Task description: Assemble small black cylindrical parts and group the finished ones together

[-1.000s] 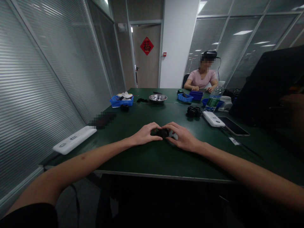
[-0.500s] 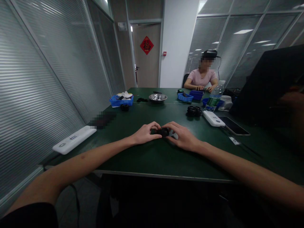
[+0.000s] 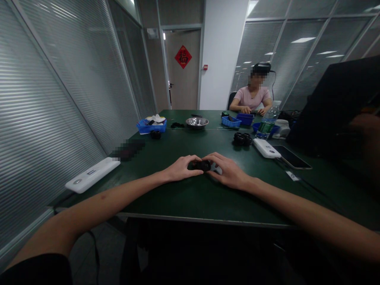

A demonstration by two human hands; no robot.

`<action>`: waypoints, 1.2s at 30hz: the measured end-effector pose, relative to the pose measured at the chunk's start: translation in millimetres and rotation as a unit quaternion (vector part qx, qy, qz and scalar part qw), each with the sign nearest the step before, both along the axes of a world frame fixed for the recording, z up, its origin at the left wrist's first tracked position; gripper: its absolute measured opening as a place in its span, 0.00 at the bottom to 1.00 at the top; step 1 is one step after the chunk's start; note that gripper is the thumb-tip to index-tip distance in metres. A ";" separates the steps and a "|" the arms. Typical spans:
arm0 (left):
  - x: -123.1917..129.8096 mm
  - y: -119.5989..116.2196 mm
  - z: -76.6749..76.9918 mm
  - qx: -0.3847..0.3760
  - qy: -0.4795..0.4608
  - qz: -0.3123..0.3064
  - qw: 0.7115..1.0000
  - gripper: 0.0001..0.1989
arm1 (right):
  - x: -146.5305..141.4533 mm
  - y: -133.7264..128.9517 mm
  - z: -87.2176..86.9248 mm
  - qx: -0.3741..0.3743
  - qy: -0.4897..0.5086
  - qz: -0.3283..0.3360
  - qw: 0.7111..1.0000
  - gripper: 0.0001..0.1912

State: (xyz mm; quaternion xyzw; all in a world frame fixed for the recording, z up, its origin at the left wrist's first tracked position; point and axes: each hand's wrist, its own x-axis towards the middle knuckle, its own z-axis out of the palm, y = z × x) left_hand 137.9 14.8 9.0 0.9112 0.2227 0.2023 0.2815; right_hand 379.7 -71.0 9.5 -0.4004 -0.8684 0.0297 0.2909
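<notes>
A small black rounded part (image 3: 203,165), its exact kind unclear, is between my hands just above the green table (image 3: 178,200). My left hand (image 3: 181,168) grips its left side between thumb and fingers. From the right, my right hand (image 3: 228,170) closes its fingertips on the other side of the same part. A pale grey-white piece (image 3: 218,169) shows under the right fingers; whether it is held or lies on the table I cannot tell.
White power banks (image 3: 93,174) lie left and right. Beyond are a blue tray (image 3: 152,127), a steel bowl (image 3: 197,123), black round parts (image 3: 242,139), a water bottle (image 3: 268,120) and a phone (image 3: 291,156). Another person (image 3: 252,97) sits at the far end.
The black part has turned slightly, and my left fingers have shifted a little on it. The far person's hand has moved slightly left.
</notes>
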 end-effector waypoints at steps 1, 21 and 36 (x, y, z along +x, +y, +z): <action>0.3 0.0 0.0 0.007 -0.002 -0.002 1.000 0.23 | -0.3 0.0 0.2 0.001 -0.001 0.002 1.000 0.22; 2.9 6.0 -7.8 -0.059 -0.035 -0.027 0.997 0.21 | -1.7 0.3 2.5 -0.004 0.071 -0.015 0.997 0.14; 2.0 7.3 -8.6 -0.057 -0.034 -0.035 0.997 0.22 | 1.9 4.3 -3.7 0.022 0.029 -0.001 0.999 0.06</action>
